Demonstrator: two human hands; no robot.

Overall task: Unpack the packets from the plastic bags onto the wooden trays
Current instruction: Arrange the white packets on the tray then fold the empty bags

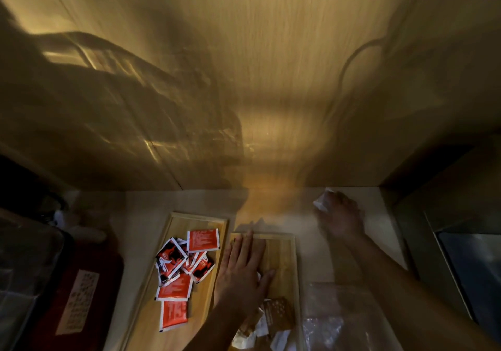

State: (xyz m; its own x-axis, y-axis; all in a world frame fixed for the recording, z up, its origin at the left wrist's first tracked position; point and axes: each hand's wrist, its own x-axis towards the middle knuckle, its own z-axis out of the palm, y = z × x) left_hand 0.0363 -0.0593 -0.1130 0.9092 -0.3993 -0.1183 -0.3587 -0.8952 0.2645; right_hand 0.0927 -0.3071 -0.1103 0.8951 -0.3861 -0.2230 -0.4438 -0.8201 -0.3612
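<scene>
Two wooden trays lie side by side on the pale counter. The left tray (176, 219) holds several red and white packets (176, 266) in a loose pile. My left hand (244, 266) rests flat, fingers spread, on the right tray (284, 245), with a bit of white showing under its thumb. Brown and white packets (276, 315) lie at that tray's near end. My right hand (339, 218) is stretched toward the back of the counter, blurred, closed around a crumpled white item (322, 201). A clear plastic bag (333, 321) lies flat right of the trays.
A wooden wall rises behind the counter. A dark red object with a pale label (78, 299) and a transparent container (24, 269) sit at the left. A metal sink edge (461, 256) is at the right.
</scene>
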